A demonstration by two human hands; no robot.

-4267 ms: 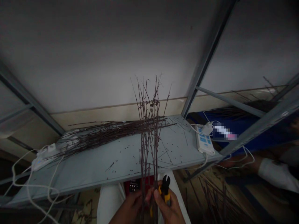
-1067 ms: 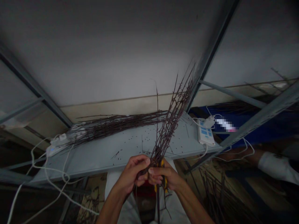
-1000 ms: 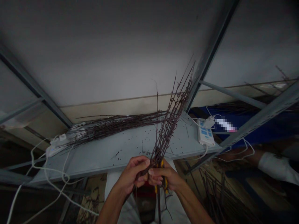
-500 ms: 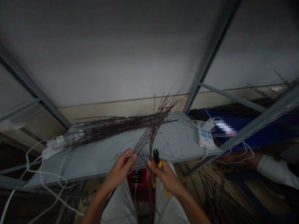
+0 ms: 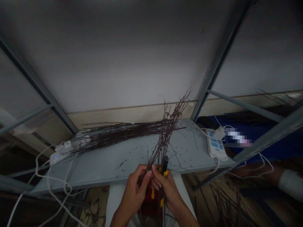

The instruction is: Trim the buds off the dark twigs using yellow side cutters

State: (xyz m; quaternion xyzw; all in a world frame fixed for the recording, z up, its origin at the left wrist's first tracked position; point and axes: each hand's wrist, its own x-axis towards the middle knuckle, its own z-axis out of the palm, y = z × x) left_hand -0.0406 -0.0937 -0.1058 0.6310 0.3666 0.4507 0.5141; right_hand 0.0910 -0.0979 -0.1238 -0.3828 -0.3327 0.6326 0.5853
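Observation:
Thin dark twigs stand in a loose bunch, fanning up and away to the right over the shelf. My left hand is closed, thumb and fingers pinching the lower part of the twigs. Right beside it, my right hand is closed around the cutting pliers, which have a black head and yellow handles. Its thumb and fingertips also press against the twigs, close to the left fingertips. The lower ends hang down between my hands, partly hidden. A bigger pile of twigs lies along the back of the shelf.
The grey metal shelf carries small twig scraps. White power strips sit at both ends, with cables looping off the left. Metal posts frame it. Cut twigs lie on the floor at right, near another person's sleeve.
My hands have come together; the left moved over to the right one. The bunch they hold is gathered closer. The view has shifted slightly.

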